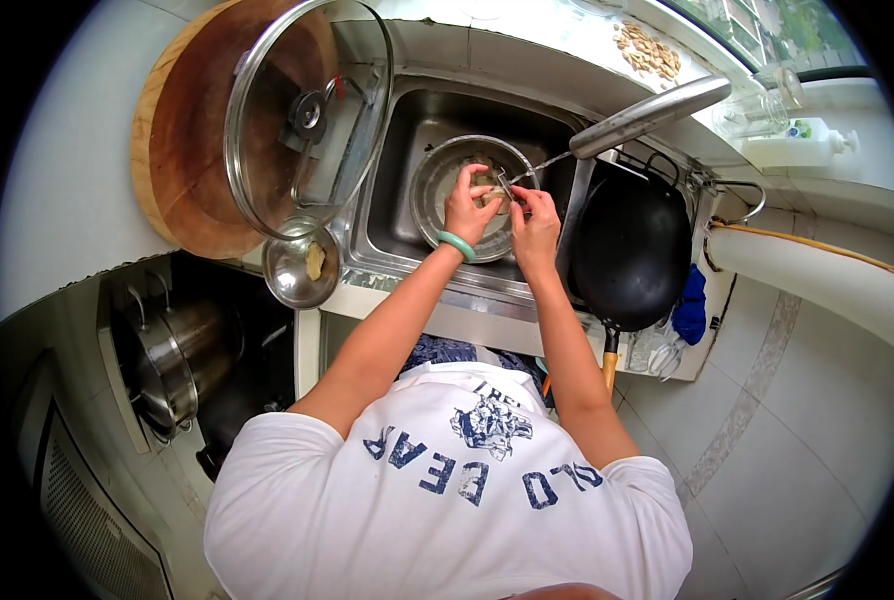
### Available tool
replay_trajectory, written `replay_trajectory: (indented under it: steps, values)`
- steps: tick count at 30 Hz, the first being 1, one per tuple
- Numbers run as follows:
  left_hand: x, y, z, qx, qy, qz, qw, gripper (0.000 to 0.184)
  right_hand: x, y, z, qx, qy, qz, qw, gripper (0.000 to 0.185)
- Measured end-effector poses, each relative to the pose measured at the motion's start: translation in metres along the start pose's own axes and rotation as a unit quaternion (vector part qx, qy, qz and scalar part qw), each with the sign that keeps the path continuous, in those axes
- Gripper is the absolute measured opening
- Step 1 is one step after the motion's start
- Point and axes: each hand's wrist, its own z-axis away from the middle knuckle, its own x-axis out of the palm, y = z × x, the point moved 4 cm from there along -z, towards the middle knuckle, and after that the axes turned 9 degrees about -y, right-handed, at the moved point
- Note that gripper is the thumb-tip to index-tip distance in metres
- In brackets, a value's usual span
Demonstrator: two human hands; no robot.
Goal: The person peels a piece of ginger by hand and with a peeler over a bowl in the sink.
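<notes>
My left hand (470,213), with a green bangle (456,246) at its wrist, is over a round metal basin (430,187) in the sink. Its fingers are curled in a pinch; what lies between them is too small to make out. Close beside it, my right hand (535,228) pinches a small shiny metal tool (505,184), perhaps a peeler. A thin stream of water from the faucet (651,116) runs down onto the tool and fingertips. Left of the sink, a metal bowl (292,285) holds a yellowish piece (315,260) that looks like ginger.
The steel sink (392,232) surrounds the basin. A black wok (632,250) stands to its right, near a blue cloth (690,305). At left are a glass lid (357,110) and a round wooden board (167,150). Nuts or seeds (647,52) lie on the sill beside a white bottle (802,143).
</notes>
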Motion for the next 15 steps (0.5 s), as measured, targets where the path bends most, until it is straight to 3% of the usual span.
replay_trajectory:
  steps: [3,5,8,15]
  values:
    - [0.003,0.003,0.002,-0.011,0.004,0.006,1.000,0.050,0.001,-0.006,0.000,0.001,0.012,-0.004,1.000,0.023]
    - [0.004,0.006,0.002,-0.030,-0.001,0.009,1.000,0.050,0.003,-0.007,0.002,-0.049,0.016,0.010,0.999,0.022]
    - [0.003,0.008,0.003,-0.009,0.026,0.021,0.999,0.050,-0.002,0.001,0.001,0.008,0.017,-0.013,1.000,0.021]
    - [0.004,-0.004,0.003,-0.031,-0.004,0.049,0.998,0.054,-0.007,-0.001,0.000,-0.018,0.000,-0.015,1.000,0.021]
